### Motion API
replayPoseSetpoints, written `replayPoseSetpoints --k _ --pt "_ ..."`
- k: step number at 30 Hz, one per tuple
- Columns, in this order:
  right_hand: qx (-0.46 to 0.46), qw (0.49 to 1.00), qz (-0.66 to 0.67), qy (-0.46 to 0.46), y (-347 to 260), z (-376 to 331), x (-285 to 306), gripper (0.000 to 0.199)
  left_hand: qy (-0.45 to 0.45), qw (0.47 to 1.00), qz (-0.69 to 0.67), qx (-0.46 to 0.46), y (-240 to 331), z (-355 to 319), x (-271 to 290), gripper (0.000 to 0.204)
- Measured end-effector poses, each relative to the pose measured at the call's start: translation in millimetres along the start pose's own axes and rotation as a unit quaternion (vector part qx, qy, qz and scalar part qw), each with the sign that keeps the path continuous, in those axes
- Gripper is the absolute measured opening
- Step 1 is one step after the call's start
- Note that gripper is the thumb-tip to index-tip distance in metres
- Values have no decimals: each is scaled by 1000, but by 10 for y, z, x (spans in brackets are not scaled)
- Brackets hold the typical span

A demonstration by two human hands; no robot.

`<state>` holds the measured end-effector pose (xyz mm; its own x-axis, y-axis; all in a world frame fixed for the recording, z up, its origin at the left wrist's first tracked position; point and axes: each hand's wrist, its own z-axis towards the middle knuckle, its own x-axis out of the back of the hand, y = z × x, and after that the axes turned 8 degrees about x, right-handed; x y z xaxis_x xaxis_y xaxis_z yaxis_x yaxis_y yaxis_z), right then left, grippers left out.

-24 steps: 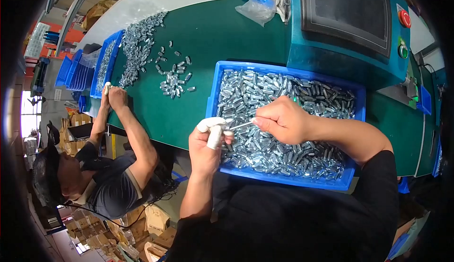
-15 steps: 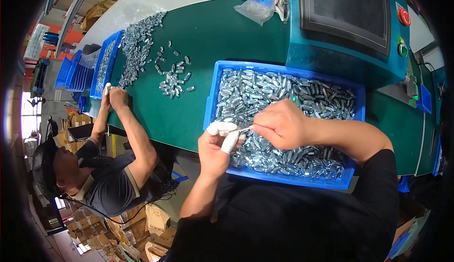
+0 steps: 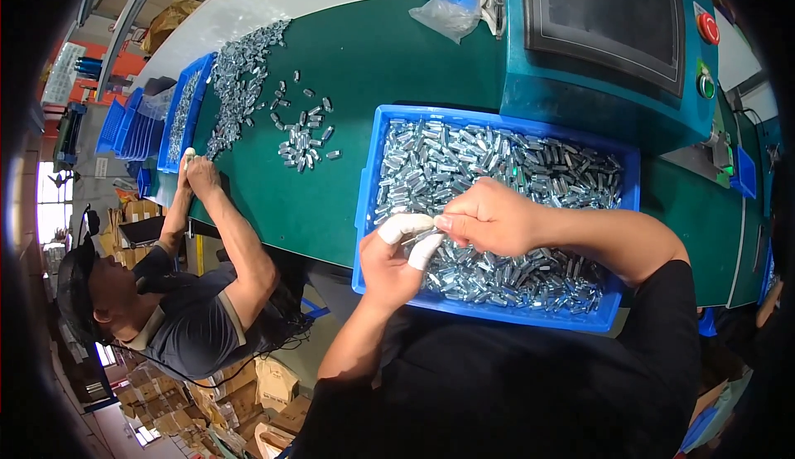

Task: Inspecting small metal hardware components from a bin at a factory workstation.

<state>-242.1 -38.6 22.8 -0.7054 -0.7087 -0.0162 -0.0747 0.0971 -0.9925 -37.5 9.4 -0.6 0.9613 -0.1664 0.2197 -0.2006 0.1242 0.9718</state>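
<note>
My left hand (image 3: 389, 264) has white coverings on its thumb and a finger, curled toward each other above the tray's left side. Its fingertips meet those of my right hand (image 3: 489, 217), which is closed in a pinch. Between the two hands sits a small piece, mostly hidden by the fingers. Below them a blue plastic tray (image 3: 364, 202) is filled with shiny hexagonal metal parts (image 3: 530, 277).
Behind the tray stands a teal machine (image 3: 588, 103) with a dark screen and buttons. Loose metal parts (image 3: 306, 137) lie on the green table (image 3: 356, 70). At the left a co-worker (image 3: 190, 310) handles parts beside another blue tray (image 3: 189, 99). A plastic bag (image 3: 451, 16) lies at the back.
My left hand has moved right, closer to my right hand. The thin metal piece visible between them earlier is now largely covered by fingers.
</note>
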Motion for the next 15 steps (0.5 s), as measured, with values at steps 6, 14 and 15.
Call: replayPoseSetpoints --k 6,14,15 --pt "268 911 -304 75 -39 -19 128 34 36 999 -21 33 26 94 124 9" --pt "213 954 -134 163 -32 -7 217 42 101 946 306 -19 -157 684 651 37" --pt "209 955 -148 151 -11 16 205 42 155 910 385 -25 -311 771 795 35"
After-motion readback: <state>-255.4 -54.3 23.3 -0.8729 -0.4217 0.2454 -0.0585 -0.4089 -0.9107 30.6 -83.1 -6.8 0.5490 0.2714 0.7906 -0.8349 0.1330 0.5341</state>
